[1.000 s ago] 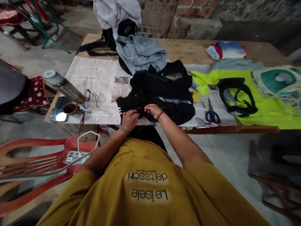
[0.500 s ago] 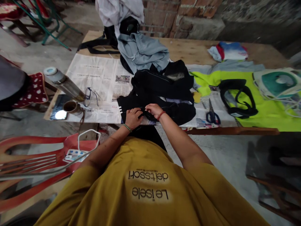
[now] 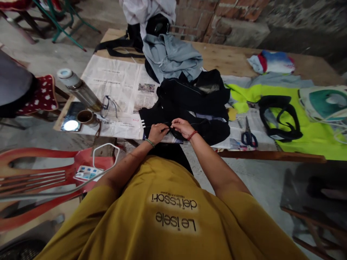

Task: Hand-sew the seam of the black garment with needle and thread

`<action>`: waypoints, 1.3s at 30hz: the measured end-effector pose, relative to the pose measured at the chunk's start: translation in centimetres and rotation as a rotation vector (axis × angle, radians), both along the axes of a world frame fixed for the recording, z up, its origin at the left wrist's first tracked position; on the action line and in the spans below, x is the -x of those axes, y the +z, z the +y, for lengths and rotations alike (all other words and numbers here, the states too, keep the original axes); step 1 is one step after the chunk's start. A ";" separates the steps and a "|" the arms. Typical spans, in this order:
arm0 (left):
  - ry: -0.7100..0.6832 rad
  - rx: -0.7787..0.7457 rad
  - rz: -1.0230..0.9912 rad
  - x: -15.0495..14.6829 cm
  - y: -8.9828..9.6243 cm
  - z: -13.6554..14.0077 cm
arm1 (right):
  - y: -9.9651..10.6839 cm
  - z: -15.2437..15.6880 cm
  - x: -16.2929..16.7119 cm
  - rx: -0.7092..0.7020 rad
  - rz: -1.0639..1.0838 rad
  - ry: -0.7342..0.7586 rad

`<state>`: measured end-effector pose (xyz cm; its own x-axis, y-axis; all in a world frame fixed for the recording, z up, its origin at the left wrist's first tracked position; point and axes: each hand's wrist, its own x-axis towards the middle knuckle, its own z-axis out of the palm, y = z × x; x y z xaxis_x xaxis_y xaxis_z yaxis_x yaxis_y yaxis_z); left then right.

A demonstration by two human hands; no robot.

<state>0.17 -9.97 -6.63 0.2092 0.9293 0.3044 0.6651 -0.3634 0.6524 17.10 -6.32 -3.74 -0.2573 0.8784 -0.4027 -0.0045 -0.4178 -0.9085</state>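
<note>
A black garment [image 3: 187, 97] with white stripes at one cuff lies bunched at the table's front edge. My left hand [image 3: 157, 133], wearing a green bracelet, pinches a fold of it between thumb and fingers. Close beside it, my right hand [image 3: 183, 128], with a red beaded bracelet, has thumb and forefinger pressed together just over the cloth. Whatever sits in that pinch is too small to make out. Dark-handled scissors [image 3: 248, 138] lie to the right of the garment.
Newspaper [image 3: 116, 79] covers part of the wooden table. A bottle [image 3: 78, 88], a brown cup [image 3: 87, 118] and glasses [image 3: 108, 107] stand left. Grey clothing [image 3: 172, 56] lies behind; a black strap [image 3: 282, 119], yellow-green cloth [image 3: 309, 144] and an iron [image 3: 325, 101] are right. A red chair [image 3: 67, 162] is beside me.
The whole view has shifted slightly. My right hand's fingers have turned and come up a little, nearer to my left fingertips. My left hand keeps its pinch on the black garment.
</note>
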 end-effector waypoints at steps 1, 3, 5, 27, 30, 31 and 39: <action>0.005 0.000 -0.001 0.0 0.0 0.0 | -0.1 0.0 -0.2 -0.003 0.015 0.016; 0.010 -0.002 0.000 0.0 -0.1 -0.1 | -0.1 -0.1 -0.4 0.002 0.018 0.042; -0.007 -0.010 0.009 0.0 -0.1 -0.2 | -0.1 -0.1 -0.5 0.007 0.005 0.046; -0.154 -0.059 0.049 0.5 -0.6 -0.4 | 0.8 0.0 1.5 0.026 -0.143 -0.126; -0.148 -0.097 0.016 0.6 -1.2 -0.2 | 1.0 -0.3 1.5 -0.023 -0.152 -0.074; -0.150 -0.116 0.004 0.6 -1.4 -0.1 | 1.0 -0.4 1.5 -0.038 -0.162 -0.050; -0.292 -0.210 -0.028 0.7 -1.8 -0.2 | 0.6 0.4 1.6 0.030 -0.126 -0.272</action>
<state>-0.48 -10.15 -8.41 0.4455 0.7483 0.4916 0.4966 -0.6634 0.5598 15.55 -5.90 -3.10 0.0394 0.8957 -0.4430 -0.0083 -0.4430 -0.8965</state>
